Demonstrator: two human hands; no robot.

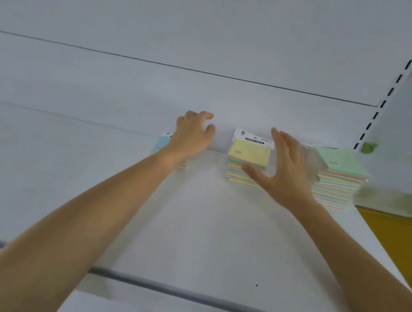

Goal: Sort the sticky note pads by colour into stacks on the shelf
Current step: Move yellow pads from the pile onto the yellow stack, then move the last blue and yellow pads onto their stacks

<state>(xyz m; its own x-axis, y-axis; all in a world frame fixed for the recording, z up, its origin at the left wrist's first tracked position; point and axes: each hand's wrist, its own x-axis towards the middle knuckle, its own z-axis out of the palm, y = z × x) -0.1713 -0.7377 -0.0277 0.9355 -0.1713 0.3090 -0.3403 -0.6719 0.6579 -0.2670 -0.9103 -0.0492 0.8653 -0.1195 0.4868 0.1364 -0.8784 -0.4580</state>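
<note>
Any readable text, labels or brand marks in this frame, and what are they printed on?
"STICKY NOTE": black band on the white header card of the yellow-topped stack.
Small logo and print on that card: too blurred to read.
Mark on the green-topped stack: unreadable.
Blue-topped stack: nothing legible.

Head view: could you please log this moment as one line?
left hand: open, over blue-topped stack | right hand: open, beside yellow-topped stack | green-topped stack: untouched
</note>
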